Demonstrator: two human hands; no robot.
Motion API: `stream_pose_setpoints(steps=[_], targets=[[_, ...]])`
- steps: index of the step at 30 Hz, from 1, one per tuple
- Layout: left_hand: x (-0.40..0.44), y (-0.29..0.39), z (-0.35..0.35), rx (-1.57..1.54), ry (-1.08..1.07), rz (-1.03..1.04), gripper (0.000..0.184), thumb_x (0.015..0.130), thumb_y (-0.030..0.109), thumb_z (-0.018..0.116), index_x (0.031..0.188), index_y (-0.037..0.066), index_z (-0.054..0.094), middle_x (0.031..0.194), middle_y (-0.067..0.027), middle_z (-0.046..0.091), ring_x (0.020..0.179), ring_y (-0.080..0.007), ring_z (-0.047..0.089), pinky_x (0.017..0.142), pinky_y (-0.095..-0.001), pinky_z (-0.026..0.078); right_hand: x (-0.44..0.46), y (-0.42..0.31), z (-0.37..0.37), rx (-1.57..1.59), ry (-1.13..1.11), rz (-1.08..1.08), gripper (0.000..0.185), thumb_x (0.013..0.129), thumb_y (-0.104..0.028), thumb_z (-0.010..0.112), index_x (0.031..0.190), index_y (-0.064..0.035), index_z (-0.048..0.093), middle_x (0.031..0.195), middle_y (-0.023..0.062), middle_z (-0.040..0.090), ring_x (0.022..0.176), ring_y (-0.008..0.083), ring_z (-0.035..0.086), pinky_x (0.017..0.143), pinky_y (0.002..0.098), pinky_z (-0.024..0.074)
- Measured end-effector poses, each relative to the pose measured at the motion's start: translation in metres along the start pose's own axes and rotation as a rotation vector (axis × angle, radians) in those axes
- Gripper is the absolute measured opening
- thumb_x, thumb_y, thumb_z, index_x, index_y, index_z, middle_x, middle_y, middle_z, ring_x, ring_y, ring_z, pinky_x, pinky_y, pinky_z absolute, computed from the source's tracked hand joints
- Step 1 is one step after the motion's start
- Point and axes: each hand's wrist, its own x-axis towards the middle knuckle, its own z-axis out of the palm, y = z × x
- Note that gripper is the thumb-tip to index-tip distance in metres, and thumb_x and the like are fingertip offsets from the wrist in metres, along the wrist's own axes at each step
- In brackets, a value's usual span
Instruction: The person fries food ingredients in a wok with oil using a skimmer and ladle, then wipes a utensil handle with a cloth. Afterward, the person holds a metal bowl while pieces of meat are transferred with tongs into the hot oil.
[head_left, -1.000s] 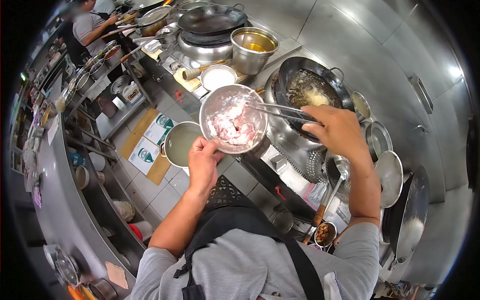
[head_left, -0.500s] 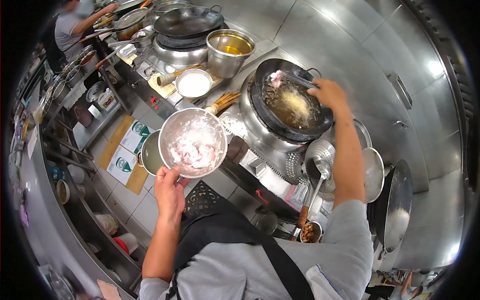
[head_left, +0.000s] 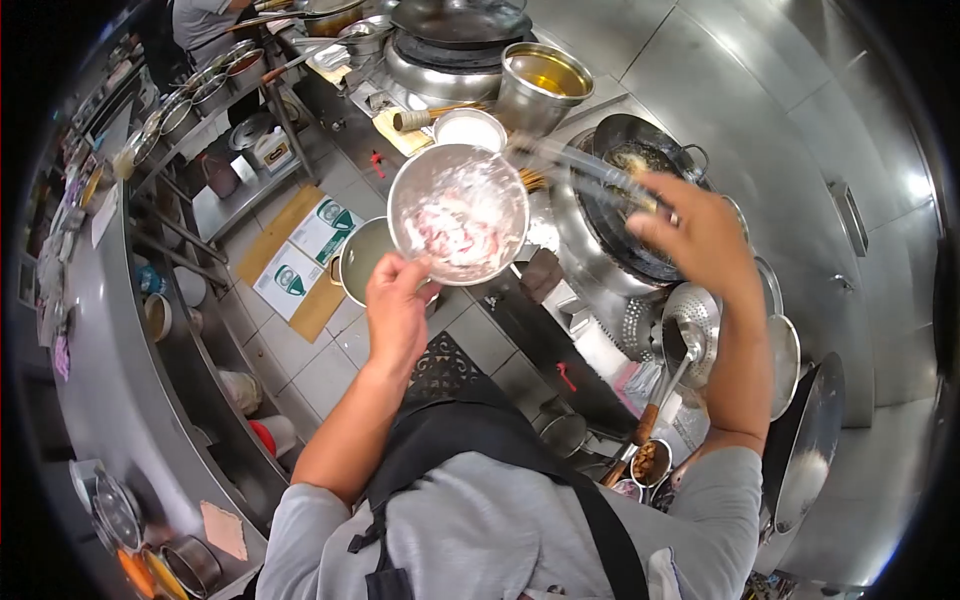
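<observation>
My left hand (head_left: pixel 398 310) grips the near rim of a metal bowl (head_left: pixel 402 195). Inside lie pale pink, raw-looking meat strips (head_left: pixel 462 235) coated in white powder. My right hand (head_left: pixel 705 235) is closed around metal tongs (head_left: pixel 592 172), smeared by motion, whose tips reach left to the bowl's right side. Whether anything is between those tips cannot be made out. Behind the tongs and right hand sits a black wok (head_left: pixel 628 128) on a burner, partly hidden, with light frothy food (head_left: pixel 632 158) in it.
A white powder-filled bowl (head_left: pixel 470 128) and a pot of yellow oil (head_left: pixel 545 85) stand beyond my bowl. A perforated skimmer (head_left: pixel 693 305) and ladle (head_left: pixel 690 345) lie at right. Below my bowl is a pot (head_left: pixel 365 262). Another person (head_left: pixel 205 20) stands at upper left.
The tongs have swung left from over the wok to the bowl. A piece of meat was at their tips earlier. The view has shifted, moving the scene right and partly upward.
</observation>
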Motion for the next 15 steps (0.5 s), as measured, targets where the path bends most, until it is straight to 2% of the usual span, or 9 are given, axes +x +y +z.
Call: stream_pose_setpoints(steps=[2,3,4,7,9,10,12,13,15], targets=[[0.005,0.001,0.008,0.077,-0.126,0.046,0.022,0.086,0.005,0.058,0.07,0.011,0.043,0.083,-0.0022,0.059,0.08,-0.0138,0.058,0.077,-0.038,0.05,-0.018,-0.027,-0.003,-0.052,-0.035,-0.049,0.043,0.077,-0.031,0.068,0.114,-0.0095,0.059,0.093,0.0131,0.065,0.079,0.0286,0.064,0.068,0.0361,0.0485],[0.003,0.002,0.015,0.047,-0.123,0.055,0.026,0.083,0.003,0.061,0.066,0.009,0.043,0.084,-0.0009,0.056,0.068,-0.0064,0.047,0.059,-0.0224,0.039,-0.025,-0.035,-0.002,-0.126,-0.021,-0.133,0.042,0.077,-0.031,0.068,0.112,-0.0094,0.06,0.091,0.0119,0.065,0.078,0.0288,0.063,0.066,0.0373,0.0482],[0.002,0.002,0.019,0.046,-0.138,0.048,0.026,0.083,0.003,0.061,0.066,0.009,0.043,0.084,-0.0009,0.056,0.068,-0.0064,0.047,0.059,-0.0224,0.039,-0.031,-0.043,-0.002,-0.201,-0.008,-0.217,0.04,0.077,-0.03,0.068,0.11,-0.0093,0.06,0.088,0.0108,0.064,0.077,0.029,0.063,0.064,0.0385,0.0479],[0.002,0.002,0.026,0.046,-0.216,0.101,0.025,0.082,0.003,0.062,0.065,0.007,0.044,0.096,-0.0051,0.058,0.073,-0.0077,0.049,0.062,-0.022,0.04,-0.041,-0.051,-0.001,-0.291,0.017,-0.219,0.037,0.077,-0.028,0.067,0.108,-0.0092,0.059,0.084,0.0086,0.061,0.074,0.0286,0.062,0.06,0.0392,0.0475],[0.005,-0.004,0.026,0.153,-0.245,0.142,0.024,0.081,0.003,0.063,0.064,0.005,0.046,0.109,-0.0118,0.055,0.091,-0.0143,0.053,0.075,-0.0254,0.042,-0.047,-0.056,0.002,-0.362,0.021,-0.217,0.037,0.078,-0.027,0.067,0.11,-0.0095,0.058,0.082,0.008,0.06,0.073,0.0279,0.062,0.059,0.0385,0.0474],[0.005,-0.007,0.028,0.147,-0.257,0.137,0.024,0.081,0.003,0.063,0.064,0.005,0.046,0.109,-0.0118,0.055,0.091,-0.0143,0.053,0.075,-0.0254,0.042,-0.049,-0.06,0.005,-0.399,0.037,-0.212,0.037,0.078,-0.026,0.066,0.11,-0.0097,0.057,0.081,0.0071,0.058,0.071,0.0261,0.062,0.057,0.0375,0.0473],[0.004,-0.014,0.033,0.357,-0.264,0.278,0.024,0.081,0.003,0.063,0.064,0.002,0.047,0.115,-0.0169,0.052,0.112,-0.0218,0.048,0.088,-0.0302,0.038,-0.051,-0.066,0.01,-0.441,0.052,-0.193,0.037,0.079,-0.025,0.066,0.111,-0.0099,0.056,0.079,0.0063,0.056,0.069,0.0243,0.062,0.056,0.0364,0.0471],[0.002,-0.016,0.037,0.371,-0.293,0.267,0.024,0.081,0.004,0.064,0.064,0.002,0.048,0.113,-0.0176,0.052,0.122,-0.0253,0.041,0.095,-0.0327,0.033,-0.053,-0.068,0.014,-0.522,0.033,-0.202,0.036,0.079,-0.024,0.065,0.11,-0.0098,0.055,0.079,0.0057,0.056,0.069,0.0224,0.062,0.055,0.0356,0.047],[0.003,-0.025,0.04,0.309,-0.317,0.184,0.024,0.081,0.004,0.064,0.064,0.002,0.047,0.112,-0.0157,0.053,0.114,-0.0228,0.046,0.09,-0.031,0.036,-0.057,-0.066,0.019,-0.669,0.032,-0.214,0.027,0.079,-0.023,0.063,0.101,-0.0093,0.055,0.077,0.0049,0.056,0.067,0.0198,0.062,0.053,0.0345,0.047]])
